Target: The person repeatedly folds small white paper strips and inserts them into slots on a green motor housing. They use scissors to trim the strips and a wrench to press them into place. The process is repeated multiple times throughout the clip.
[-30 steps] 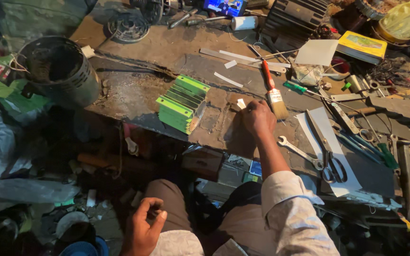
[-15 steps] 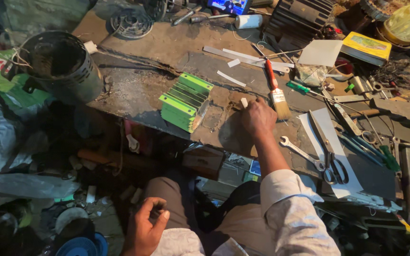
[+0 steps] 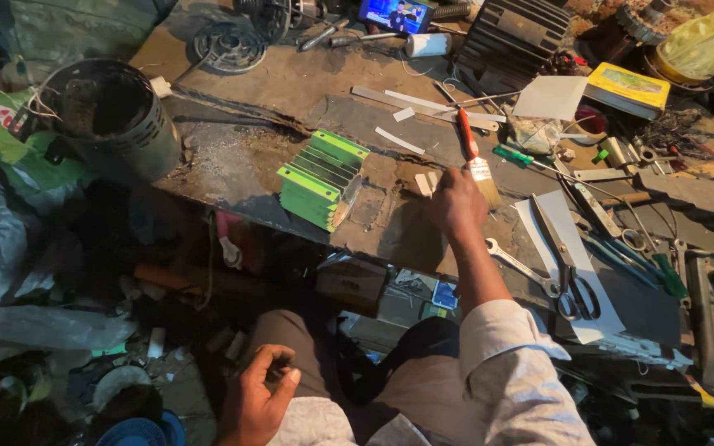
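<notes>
My right hand (image 3: 456, 202) lies palm down on the dark workbench (image 3: 266, 169), its fingertips pinching small white strips (image 3: 425, 183). Just right of the hand lies a paintbrush (image 3: 471, 153) with a red handle. To the left of the hand stands a green finned block (image 3: 321, 180), apart from it. My left hand (image 3: 259, 398) rests low by my knee with loosely curled fingers and nothing in it.
A dark cylindrical housing (image 3: 113, 116) stands at the bench's left end. Scissors (image 3: 577, 294), a wrench (image 3: 521, 266), screwdrivers (image 3: 522, 158) and white sheets (image 3: 550, 97) crowd the right side. A yellow box (image 3: 626, 87) and a lit screen (image 3: 395, 15) sit at the back.
My right hand stays at the white strips and my left hand stays by the knee. Only the view has drifted slightly.
</notes>
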A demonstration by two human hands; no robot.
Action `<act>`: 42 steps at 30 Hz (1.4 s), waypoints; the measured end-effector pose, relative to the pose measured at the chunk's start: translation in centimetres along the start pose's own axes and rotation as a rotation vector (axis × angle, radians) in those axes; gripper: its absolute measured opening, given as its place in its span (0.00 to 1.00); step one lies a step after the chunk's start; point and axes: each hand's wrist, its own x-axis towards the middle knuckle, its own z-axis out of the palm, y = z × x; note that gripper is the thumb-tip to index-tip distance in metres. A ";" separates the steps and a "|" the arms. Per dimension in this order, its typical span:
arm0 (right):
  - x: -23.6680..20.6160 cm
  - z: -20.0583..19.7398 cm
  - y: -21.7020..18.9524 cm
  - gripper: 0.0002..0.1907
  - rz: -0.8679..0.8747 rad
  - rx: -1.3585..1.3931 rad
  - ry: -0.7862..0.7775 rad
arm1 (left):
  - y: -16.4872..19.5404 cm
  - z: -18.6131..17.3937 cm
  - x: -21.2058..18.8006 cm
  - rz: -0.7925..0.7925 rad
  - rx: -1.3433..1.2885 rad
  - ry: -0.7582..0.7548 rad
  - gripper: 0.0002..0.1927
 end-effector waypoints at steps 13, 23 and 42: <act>-11.4 -5.1 -1.7 0.09 0.021 1.027 -0.127 | 3.6 3.2 1.2 0.088 -0.216 -0.075 0.13; -24.5 -9.3 -6.7 0.09 0.101 1.346 -0.477 | 7.0 5.1 3.2 0.111 -0.332 -0.327 0.14; -27.0 -11.2 -7.3 0.26 0.157 1.369 -0.404 | 8.6 3.9 1.7 0.139 -0.217 -0.202 0.08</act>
